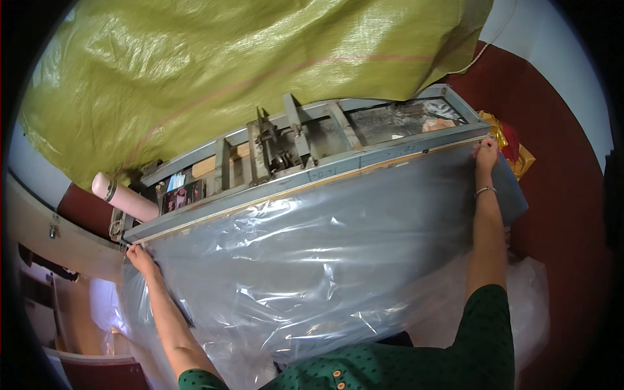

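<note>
A transparent plastic sheet (292, 247) lies wrinkled over a flat grey surface (416, 201) in front of me and hangs down toward my body. My left hand (138, 258) is closed on the sheet's far left corner, beside the end of a long metal frame (260, 194). At the far right corner my right hand (486, 155) pinches the sheet's other end, with the arm stretched out. Between the two hands the sheet's far edge runs along a thin wooden strip (286, 195) on the frame's near side. The fingertips are small, so their exact grip is hard to see.
Inside the frame are metal crossbars (296, 127) and a dark phone-like box (184, 196). A pink bottle (127, 197) leans at its left end. Yellow-green woven sheeting (260, 58) covers the far side. A gold and red bag (513, 146) sits at right; a pale door (65, 227) stands left.
</note>
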A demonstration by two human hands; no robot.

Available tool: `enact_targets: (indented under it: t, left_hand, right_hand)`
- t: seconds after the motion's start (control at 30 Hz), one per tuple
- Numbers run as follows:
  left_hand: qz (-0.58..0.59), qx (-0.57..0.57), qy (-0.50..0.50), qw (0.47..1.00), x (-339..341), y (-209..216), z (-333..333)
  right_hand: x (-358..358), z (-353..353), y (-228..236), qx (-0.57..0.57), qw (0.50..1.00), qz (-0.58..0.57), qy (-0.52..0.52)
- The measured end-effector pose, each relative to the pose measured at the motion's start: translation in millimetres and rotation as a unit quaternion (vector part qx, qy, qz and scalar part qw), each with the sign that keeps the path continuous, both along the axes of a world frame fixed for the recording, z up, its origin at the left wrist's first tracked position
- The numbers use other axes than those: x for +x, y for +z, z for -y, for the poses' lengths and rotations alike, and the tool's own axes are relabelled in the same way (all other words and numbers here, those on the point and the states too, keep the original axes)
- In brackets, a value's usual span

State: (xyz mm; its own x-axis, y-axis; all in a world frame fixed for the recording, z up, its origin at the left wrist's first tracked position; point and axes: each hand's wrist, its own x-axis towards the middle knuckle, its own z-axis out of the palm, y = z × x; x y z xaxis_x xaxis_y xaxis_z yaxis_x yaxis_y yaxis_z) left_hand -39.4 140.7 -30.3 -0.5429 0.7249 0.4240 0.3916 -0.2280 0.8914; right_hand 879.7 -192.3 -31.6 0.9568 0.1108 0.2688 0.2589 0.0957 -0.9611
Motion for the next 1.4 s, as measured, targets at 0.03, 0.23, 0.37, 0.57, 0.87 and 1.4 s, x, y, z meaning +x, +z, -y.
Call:
enact_targets:
  t: [0.03,0.23,0.37,0.57,0.87,1.4]
  left_hand:
    - [0.005,0.0,-0.005,1.0,2.2,0.6,0.2]
    - [0.123,-0.031,-0.12,0.985,-0.1,-0.9,-9.2]
    - [-0.074,-0.062,-0.197,0.976,-18.7,24.3,19.8]
    - [-0.035,0.051,-0.255,0.965,-7.8,100.6,127.7]
    - [-0.134,0.154,-0.125,0.971,-38.6,128.8,198.4]
    - [-0.45,-0.191,-0.572,0.659,86.2,85.3,299.2]
  right_hand:
    - [-2.8,-0.6,-2.1,0.008,1.0,0.001,0.005]
    - [8.3,15.4,14.3,-0.294,0.921,0.113,-0.23]
    - [-95.0,-50.0,67.4,-0.106,0.946,0.271,-0.143]
    - [-412.0,-124.2,144.9,-0.033,0.877,0.376,0.298]
    - [-642.0,-143.5,100.4,-0.084,0.668,0.256,0.694]
    - [-229.0,3.6,50.2,-0.293,0.848,0.294,0.328]
